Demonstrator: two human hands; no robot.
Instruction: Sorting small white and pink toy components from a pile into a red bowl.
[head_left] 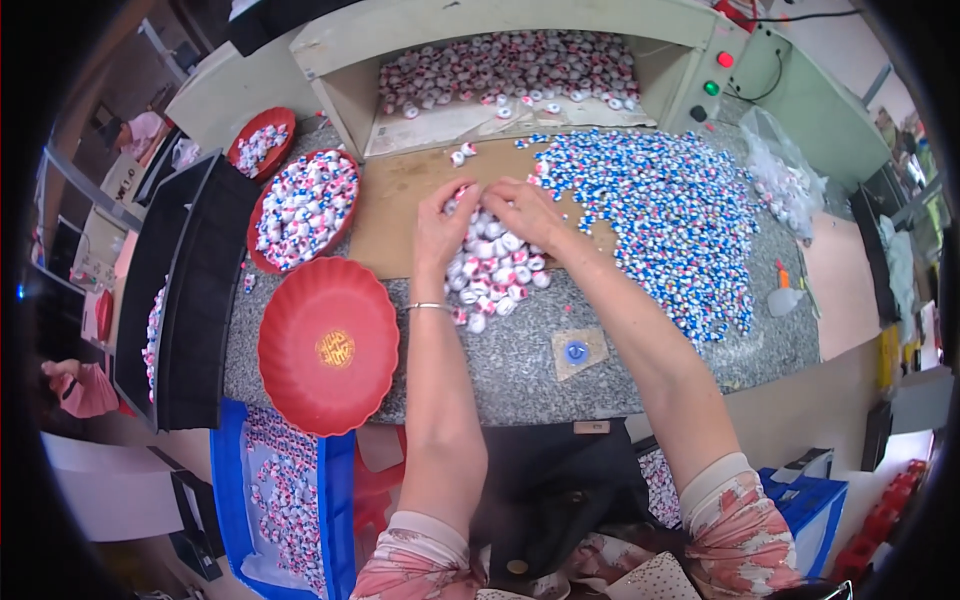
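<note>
Both of my hands meet over the worktable, just at the far end of a pile of small round white pieces with pink patches [497, 272]. My left hand [445, 228], with a bracelet at its wrist, is closed with curled fingers. Close beside it, my right hand [527, 212] is closed too, its fingertips bent down toward the left one. A bit of white shows by the left fingers, but what the fingers hold is too small and hidden to name. To the right spreads a wide layer of small blue-and-white pieces [660, 205].
A red scalloped bowl [285, 385] with a gold emblem stands left of my forearm. Behind it are a red bowl of pieces [352, 215] and a smaller one [285, 125]. An open booth [350, 110] holds many pieces. A blue disc on a tan square [598, 345] lies near the front edge.
</note>
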